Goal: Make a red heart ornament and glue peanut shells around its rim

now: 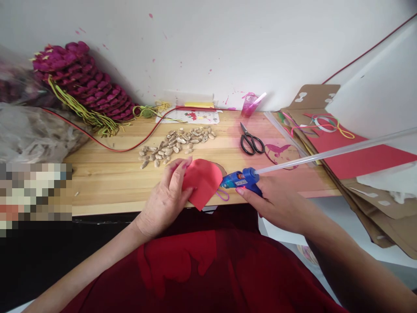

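Observation:
My left hand pinches the left side of a red paper heart near the table's front edge. Behind the heart's upper right side shows a brown cardboard edge. My right hand is wrapped round the handle of a blue hot glue gun, whose nozzle points left at the heart's right edge. From the gun's back a long clear glue stick runs up to the right. A purple loop of cord hangs below the nozzle. Whether the nozzle touches the paper I cannot tell.
Peanut shells lie mid-table, with black-handled scissors to their right. Behind stands a pink-stained cup. A purple shell-like craft piece leans on the wall. Red paper and cardboard lie right. A red cable crosses left.

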`<state>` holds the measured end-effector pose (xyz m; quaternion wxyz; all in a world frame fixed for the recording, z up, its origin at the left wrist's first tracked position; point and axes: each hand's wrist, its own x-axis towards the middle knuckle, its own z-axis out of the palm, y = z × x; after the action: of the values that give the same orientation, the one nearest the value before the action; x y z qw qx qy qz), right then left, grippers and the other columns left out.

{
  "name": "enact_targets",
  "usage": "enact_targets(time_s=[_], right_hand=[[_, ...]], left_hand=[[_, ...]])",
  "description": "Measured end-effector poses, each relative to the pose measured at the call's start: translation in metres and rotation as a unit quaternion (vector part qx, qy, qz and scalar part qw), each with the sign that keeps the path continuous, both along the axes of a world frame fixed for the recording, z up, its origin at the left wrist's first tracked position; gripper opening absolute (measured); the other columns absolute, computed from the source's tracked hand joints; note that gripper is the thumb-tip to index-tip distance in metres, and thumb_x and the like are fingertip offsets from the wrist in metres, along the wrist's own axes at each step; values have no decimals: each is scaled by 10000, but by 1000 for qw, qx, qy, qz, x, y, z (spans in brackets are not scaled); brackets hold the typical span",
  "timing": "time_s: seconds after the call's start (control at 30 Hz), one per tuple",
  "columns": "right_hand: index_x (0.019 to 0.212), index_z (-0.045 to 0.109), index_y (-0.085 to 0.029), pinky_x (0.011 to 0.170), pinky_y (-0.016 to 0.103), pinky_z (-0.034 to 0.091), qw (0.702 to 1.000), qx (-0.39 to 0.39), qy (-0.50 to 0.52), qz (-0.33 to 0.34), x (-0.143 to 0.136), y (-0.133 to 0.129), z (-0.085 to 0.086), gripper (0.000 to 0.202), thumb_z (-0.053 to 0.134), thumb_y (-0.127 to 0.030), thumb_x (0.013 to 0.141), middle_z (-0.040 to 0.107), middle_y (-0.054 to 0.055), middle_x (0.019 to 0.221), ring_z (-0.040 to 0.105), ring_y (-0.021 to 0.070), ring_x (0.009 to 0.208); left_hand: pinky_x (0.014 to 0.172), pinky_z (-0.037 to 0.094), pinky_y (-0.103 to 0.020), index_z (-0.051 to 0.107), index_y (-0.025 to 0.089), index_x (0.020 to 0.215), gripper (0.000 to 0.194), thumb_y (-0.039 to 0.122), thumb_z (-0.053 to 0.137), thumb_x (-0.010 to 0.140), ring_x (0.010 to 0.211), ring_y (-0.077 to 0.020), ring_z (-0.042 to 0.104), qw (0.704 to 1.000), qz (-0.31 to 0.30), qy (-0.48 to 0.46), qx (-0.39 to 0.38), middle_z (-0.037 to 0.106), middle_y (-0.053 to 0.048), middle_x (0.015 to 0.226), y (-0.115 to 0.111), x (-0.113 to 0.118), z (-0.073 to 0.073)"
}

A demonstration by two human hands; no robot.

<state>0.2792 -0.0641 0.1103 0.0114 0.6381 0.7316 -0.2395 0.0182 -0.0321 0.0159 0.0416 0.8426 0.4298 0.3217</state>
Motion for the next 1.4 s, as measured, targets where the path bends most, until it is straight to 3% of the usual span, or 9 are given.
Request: enact_targets(time_s=[0.13, 0.3, 0.4, 0.47, 0.63, 0.77, 0.93, 1.17, 1.4], right_hand=[[727, 521, -209, 625, 331, 340, 1000, 4, 12, 0, 0, -2, -1, 383, 357, -435, 990, 645, 63, 746, 546, 200, 684], [659, 515, -210, 595, 323, 366, 998, 5, 52, -19, 10, -4, 0, 408, 415, -447, 976, 651, 46, 659, 551, 180, 608], [637, 544, -204, 527, 295, 392, 983, -39, 152, -96, 26, -4, -7, 474, 439, -528, 966, 621, 26, 530, 550, 157, 509], [719, 593, -195, 439, 270, 391, 938, -81, 282, -185, 36, -2, -16, 475, 456, -590, 945, 623, 18, 498, 538, 145, 425], [931, 635, -195, 415, 216, 484, 735, -34, 598, -317, 33, 9, -39, 318, 621, -509, 883, 738, 42, 765, 705, 172, 585], [1004, 667, -197, 530, 237, 585, 670, -40, 657, -343, 9, 17, -51, 241, 580, -411, 934, 770, 59, 833, 766, 212, 780], [1076, 673, -196, 770, 339, 640, 609, -74, 704, -358, -12, 24, -64, 261, 497, -365, 985, 789, 91, 1008, 752, 244, 999], [1114, 669, -209, 885, 397, 626, 578, -78, 724, -369, -15, 23, -72, 246, 531, -351, 969, 780, 86, 1093, 707, 260, 1124], [1086, 681, -226, 908, 424, 617, 601, -64, 714, -354, -14, 23, -77, 261, 633, -400, 898, 786, 78, 1064, 693, 285, 1150]], left_hand=[[1043, 526, -416, 561, 152, 1282, 376, 73, 543, 914, 1236, -256, 584, 994, -94, 57, 12, 608, -147, 1286, 1, -1, -5], [1130, 442, -442, 457, 60, 1433, 581, -39, 439, 860, 1401, -283, 449, 984, -120, 134, -7, 486, -207, 1488, 1, 2, -8], [1154, 389, -508, 465, 84, 1447, 602, -40, 409, 860, 1444, -301, 383, 975, -102, 195, -12, 440, -189, 1530, 2, 5, -6], [1177, 342, -522, 434, 120, 1481, 646, -46, 397, 857, 1468, -289, 338, 970, -89, 225, -27, 402, -162, 1557, 2, 6, -4], [1189, 303, -517, 366, 220, 1532, 599, 119, 459, 949, 1480, -287, 315, 959, -72, 264, -76, 310, -112, 1607, 2, 9, 1], [1196, 278, -522, 342, 187, 1544, 654, 428, 530, 966, 1496, -319, 270, 957, -68, 272, -75, 272, -142, 1618, 0, 13, 4], [1205, 240, -520, 323, 193, 1553, 798, 602, 545, 905, 1496, -350, 255, 955, -73, 279, -63, 272, -178, 1617, -3, 16, 2], [1157, 233, -619, 310, 341, 1549, 837, 749, 483, 839, 1491, -438, 207, 959, -90, 258, -73, 228, -214, 1627, -4, 17, 2], [1136, 202, -672, 281, 402, 1545, 881, 786, 509, 786, 1470, -493, 214, 962, -92, 248, -68, 222, -214, 1626, -5, 20, 0]])
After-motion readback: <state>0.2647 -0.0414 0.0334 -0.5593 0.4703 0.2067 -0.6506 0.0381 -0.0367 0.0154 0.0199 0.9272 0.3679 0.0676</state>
